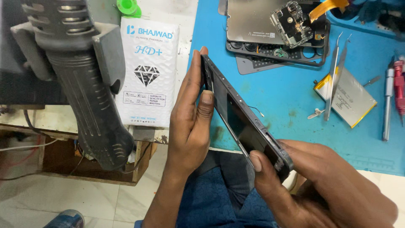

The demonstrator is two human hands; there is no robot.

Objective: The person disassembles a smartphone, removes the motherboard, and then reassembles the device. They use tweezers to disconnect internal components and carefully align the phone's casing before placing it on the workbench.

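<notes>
Now a dark phone frame [242,120] is held on edge above the blue tabletop [287,93], pinched by the left hand [192,122] and the right hand [320,185].

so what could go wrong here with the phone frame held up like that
1. The phone frame is gripped only at its ends by the left hand and right hand, out past the blue mat; a slip could drop it toward the floor.
2. A thin wire hangs loose off the frame and could snag or tear.
3. Tweezers lie across the battery; their tips might puncture it if knocked.
</notes>
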